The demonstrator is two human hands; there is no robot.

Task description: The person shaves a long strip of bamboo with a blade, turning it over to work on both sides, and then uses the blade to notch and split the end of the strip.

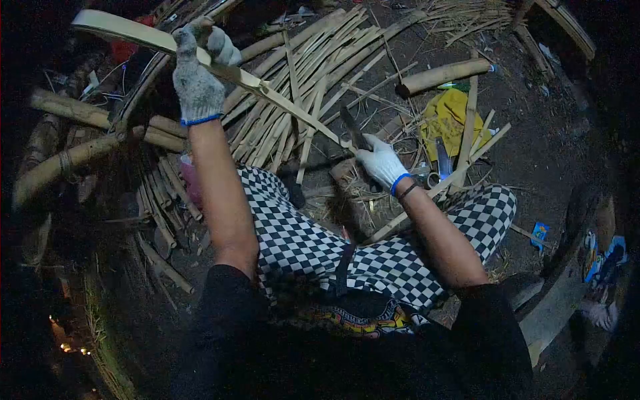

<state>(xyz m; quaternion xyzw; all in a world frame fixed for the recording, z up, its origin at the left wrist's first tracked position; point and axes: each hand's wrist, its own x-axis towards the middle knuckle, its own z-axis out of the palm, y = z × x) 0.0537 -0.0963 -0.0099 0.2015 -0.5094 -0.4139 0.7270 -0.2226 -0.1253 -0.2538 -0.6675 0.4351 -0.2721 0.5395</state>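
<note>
My left hand, in a grey-white work glove with a blue cuff, is raised at the upper left and closed around a long split bamboo strip. The strip's far end bends back in a loop past the hand, and its other end slants down to the right. My right hand, gloved in white, is closed on a knife whose dark blade points up and away from me. The strip's lower end meets the blade close to my right fingers. The knife's handle is hidden in the glove.
A large pile of bamboo strips lies ahead. A thick bamboo tube, a yellow cloth and a second blade are at the right. Bamboo poles lie left. My legs in checkered trousers are folded below.
</note>
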